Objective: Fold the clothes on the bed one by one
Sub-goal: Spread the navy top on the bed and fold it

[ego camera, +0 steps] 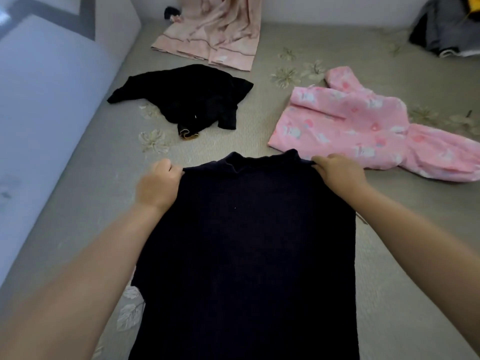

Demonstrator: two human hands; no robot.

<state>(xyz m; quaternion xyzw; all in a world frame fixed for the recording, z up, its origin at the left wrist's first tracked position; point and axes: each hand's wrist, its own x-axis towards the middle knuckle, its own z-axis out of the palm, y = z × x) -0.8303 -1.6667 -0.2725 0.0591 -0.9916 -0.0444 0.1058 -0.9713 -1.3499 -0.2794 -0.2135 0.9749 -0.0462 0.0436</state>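
A dark navy top is spread lengthwise in front of me on the grey flowered bed, its collar at the far end. My left hand grips its left shoulder and my right hand grips its right shoulder, both with curled fingers. Beyond it lie a crumpled black garment at the centre left, a bright pink patterned garment at the right, and a pale pink garment at the back.
A pale padded bed side runs along the left. A dark grey heap of clothes sits in the far right corner. A small dark item lies by the pale pink garment.
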